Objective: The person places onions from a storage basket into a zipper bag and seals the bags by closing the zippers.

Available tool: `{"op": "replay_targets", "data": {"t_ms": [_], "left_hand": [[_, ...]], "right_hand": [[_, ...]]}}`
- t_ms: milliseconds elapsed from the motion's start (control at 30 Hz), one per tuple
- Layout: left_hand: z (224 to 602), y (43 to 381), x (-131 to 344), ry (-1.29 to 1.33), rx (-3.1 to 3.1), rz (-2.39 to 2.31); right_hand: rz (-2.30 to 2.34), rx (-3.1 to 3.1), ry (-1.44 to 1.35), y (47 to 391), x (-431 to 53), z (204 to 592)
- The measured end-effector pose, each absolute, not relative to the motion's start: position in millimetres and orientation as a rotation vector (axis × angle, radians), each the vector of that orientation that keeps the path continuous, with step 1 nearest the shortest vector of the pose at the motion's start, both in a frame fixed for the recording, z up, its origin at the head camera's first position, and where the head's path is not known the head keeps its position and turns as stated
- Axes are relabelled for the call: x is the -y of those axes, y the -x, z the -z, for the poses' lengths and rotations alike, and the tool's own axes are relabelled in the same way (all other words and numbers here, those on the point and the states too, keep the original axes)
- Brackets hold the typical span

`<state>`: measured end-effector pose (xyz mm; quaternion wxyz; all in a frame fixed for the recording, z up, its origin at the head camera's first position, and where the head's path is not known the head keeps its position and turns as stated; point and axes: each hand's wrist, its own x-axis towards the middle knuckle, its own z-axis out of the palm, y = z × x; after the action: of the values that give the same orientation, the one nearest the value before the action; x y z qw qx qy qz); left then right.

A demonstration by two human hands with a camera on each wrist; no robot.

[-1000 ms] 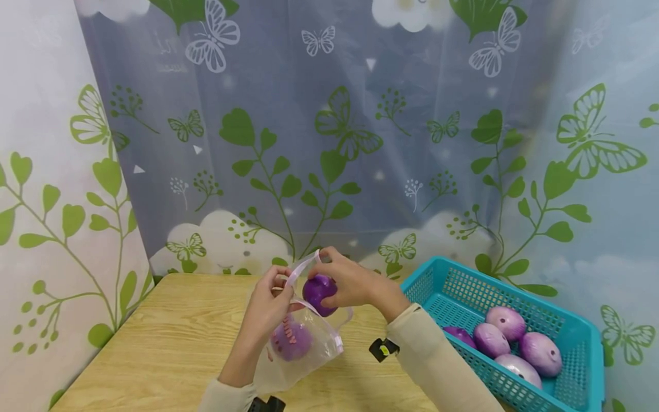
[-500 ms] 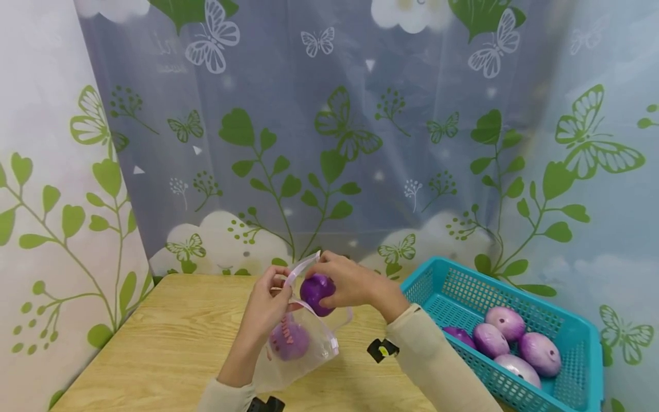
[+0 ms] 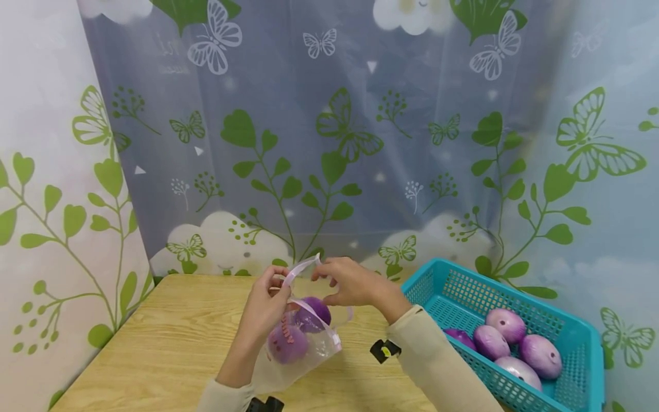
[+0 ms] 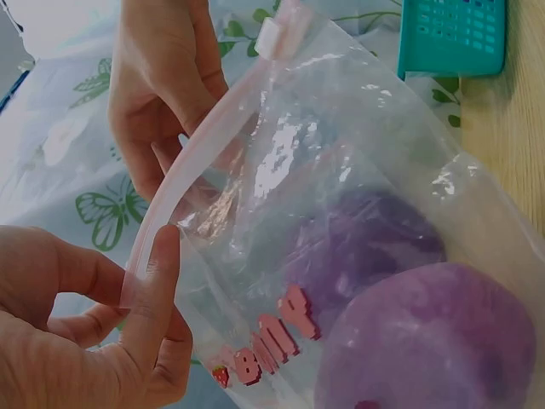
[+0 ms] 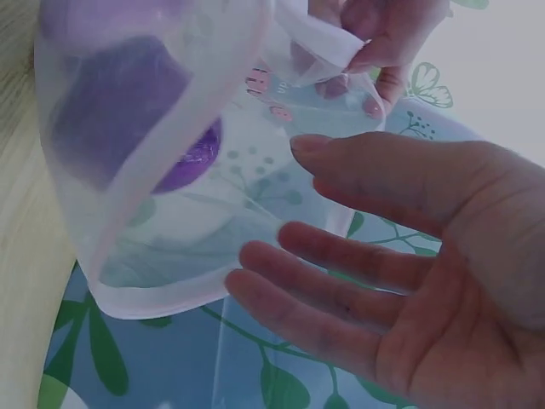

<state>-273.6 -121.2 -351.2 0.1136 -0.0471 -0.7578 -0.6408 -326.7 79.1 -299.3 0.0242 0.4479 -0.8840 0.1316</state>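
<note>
My left hand (image 3: 266, 307) pinches the rim of a clear zip bag (image 3: 323, 350) with a pink-white edge and pink lettering, keeping its mouth apart. Two round, purple onion-like things are inside: a lighter one (image 3: 288, 345) low in the bag and a darker, shiny one (image 3: 318, 313) against it, just below the opening. In the left wrist view both purple shapes show through the plastic, the lighter one (image 4: 430, 341) in front. My right hand (image 3: 355, 281) is at the bag's mouth, its fingers (image 5: 332, 281) loosely spread and holding nothing.
A teal perforated basket (image 3: 582, 337) stands to the right, holding several purple onion-like things (image 3: 540, 355). The bag is over a wooden table (image 3: 170, 337). Patterned curtains (image 3: 288, 114) with butterflies and leaves hang behind and at both sides.
The darker purple onion-like thing has left my right hand and dropped down into the bag beside the lighter one. My right fingers have loosened. My left hand has stayed on the rim.
</note>
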Motion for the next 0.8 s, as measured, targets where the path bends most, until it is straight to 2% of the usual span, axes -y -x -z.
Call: {"op": "replay_targets", "data": {"t_ms": [400, 800], "left_hand": [[351, 273, 121, 0.125, 2.212, 1.891], [352, 274, 120, 0.139, 2.199, 1.916]], "right_hand": [[-0.502, 2.927, -1.361, 323, -112, 279], [-0.404, 3.11, -1.141, 320, -165, 262]]}}
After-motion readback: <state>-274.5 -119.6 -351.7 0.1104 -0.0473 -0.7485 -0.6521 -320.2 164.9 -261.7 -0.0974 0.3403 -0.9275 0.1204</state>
